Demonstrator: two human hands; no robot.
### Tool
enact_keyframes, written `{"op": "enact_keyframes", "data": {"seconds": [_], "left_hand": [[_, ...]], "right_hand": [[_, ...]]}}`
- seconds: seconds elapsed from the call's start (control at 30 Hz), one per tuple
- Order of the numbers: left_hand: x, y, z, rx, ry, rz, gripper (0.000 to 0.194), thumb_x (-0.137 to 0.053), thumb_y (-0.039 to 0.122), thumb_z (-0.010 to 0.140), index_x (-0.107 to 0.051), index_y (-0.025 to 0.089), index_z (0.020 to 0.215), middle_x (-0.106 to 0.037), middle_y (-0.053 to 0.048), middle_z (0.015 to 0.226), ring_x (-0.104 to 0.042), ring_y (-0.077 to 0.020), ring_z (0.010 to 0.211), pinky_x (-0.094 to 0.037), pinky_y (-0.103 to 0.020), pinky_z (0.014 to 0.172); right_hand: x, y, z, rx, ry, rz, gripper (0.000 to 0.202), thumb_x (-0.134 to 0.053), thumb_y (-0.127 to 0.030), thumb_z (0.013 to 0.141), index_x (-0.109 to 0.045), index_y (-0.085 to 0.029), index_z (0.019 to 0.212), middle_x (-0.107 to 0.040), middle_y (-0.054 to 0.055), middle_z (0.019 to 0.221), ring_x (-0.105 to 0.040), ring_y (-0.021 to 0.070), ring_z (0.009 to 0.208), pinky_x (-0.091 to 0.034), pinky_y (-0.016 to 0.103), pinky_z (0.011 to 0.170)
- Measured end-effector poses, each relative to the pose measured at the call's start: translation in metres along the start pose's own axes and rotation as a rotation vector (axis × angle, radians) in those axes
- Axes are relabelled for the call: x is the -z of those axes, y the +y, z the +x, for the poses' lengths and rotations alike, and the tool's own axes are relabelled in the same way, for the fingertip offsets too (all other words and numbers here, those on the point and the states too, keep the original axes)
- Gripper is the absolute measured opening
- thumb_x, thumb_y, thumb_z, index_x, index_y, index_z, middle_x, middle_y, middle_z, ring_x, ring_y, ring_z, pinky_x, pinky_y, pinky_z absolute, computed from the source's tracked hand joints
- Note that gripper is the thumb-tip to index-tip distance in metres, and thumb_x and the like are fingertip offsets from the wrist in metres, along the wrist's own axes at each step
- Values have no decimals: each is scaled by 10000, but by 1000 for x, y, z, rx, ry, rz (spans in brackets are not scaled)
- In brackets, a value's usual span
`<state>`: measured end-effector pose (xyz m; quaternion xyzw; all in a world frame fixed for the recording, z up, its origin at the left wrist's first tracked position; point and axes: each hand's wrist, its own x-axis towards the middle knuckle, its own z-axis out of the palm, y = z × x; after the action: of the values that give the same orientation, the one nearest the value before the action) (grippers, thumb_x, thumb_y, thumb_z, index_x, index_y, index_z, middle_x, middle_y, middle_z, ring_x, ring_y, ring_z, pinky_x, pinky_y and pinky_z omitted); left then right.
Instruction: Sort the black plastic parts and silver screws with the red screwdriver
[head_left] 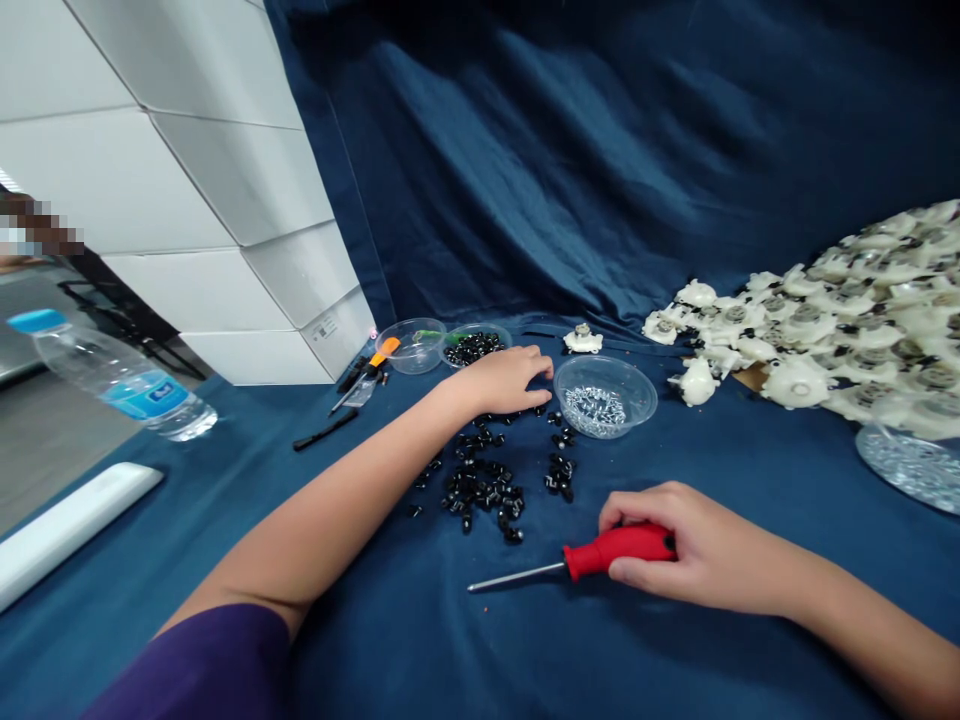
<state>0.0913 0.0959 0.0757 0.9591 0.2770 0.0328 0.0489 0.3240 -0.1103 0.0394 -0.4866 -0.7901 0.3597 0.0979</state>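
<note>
My right hand (686, 545) is wrapped round the red handle of a screwdriver (622, 550), whose metal shaft points left above the blue cloth. Reaching forward, my left hand (510, 380) is over the far end of a scatter of small black parts (484, 485), its thumb and fingers apart and no object visible between them. Right beside its fingertips stands a clear plastic bowl (637, 400) with small silvery screws (594, 408) in it. Behind the left wrist, another clear bowl holds more black parts (472, 348).
A heap of cream-coloured plastic housings (799, 380) covers the right back, and a single housing (583, 340) stands behind the screw bowl. White boxes (255, 290), a water bottle (142, 390) and an orange-handled tool (384, 352) are at left. A bag of screws (911, 468) lies far right.
</note>
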Motion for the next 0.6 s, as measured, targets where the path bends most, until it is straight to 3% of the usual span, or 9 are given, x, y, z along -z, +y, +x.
{"op": "enact_keyframes", "data": {"seconds": [0.07,0.13,0.33,0.4,0.53,0.6], "left_hand": [[-6,1,0,74,-54,-3,473,-580,532,983,-669,223,1330,-671,-132,1357,-640,-314,1221,-498,-383,1004],[-8,3,-2,134,-149,-6,544,-556,600,979,-659,235,1369,-655,-140,1387,-635,-334,1237,-504,-394,1004],[3,-1,-5,117,-302,-96,421,-614,530,910,-732,260,1210,-750,-69,1167,-703,-242,924,-530,-318,786],[6,-7,-5,91,-291,-163,387,-615,517,902,-743,257,1158,-755,-55,1123,-702,-226,908,-530,-304,788],[4,-19,-3,113,-199,-191,418,-575,450,902,-718,232,1228,-714,-105,1294,-688,-251,1047,-529,-347,930],[3,-23,-3,124,-212,-196,398,-567,366,873,-730,246,1215,-719,-100,1320,-679,-261,1095,-517,-364,982]], "right_hand": [[0,1,0,-3,1,-12,258,-695,-536,990,-747,-306,1095,-746,4,897,-644,189,766,-416,293,668],[0,2,0,-9,-4,-16,274,-691,-553,990,-746,-309,1101,-750,10,908,-653,198,784,-418,293,666],[0,3,-1,-11,1,-27,295,-695,-567,983,-746,-306,1109,-756,21,929,-667,215,822,-420,296,667],[0,3,-1,-11,1,-27,284,-694,-556,985,-746,-305,1106,-751,17,916,-658,207,801,-420,296,667],[0,1,-1,-6,7,-11,262,-707,-528,978,-753,-304,1105,-751,13,911,-648,196,779,-415,291,659],[0,1,0,-5,5,-6,251,-712,-516,976,-755,-300,1096,-747,9,894,-641,190,763,-410,291,654]]}}
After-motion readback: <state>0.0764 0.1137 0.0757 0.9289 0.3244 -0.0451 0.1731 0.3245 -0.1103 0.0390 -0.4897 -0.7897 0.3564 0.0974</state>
